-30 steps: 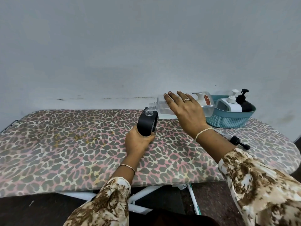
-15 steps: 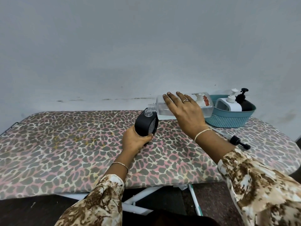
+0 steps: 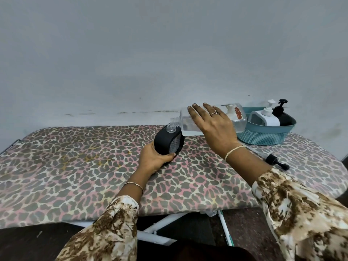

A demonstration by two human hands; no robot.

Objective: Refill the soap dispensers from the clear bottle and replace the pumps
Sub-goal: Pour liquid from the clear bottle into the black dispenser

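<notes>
Head view: left grip [image 3: 152, 159] clamped on round black soap dispenser [image 3: 165, 144], right grip [image 3: 216, 126] on tipped clear plastic bottle [image 3: 238, 119]; narrow necks could misalign, spilling soap.

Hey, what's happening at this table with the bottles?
A person is refilling a soap dispenser. The left hand grips the black dispenser, pump off, tilted on the leopard-print table. The right hand holds the clear bottle sideways, neck just above the dispenser's open mouth. The black pump lies near a teal basket holding two more dispensers.
</notes>
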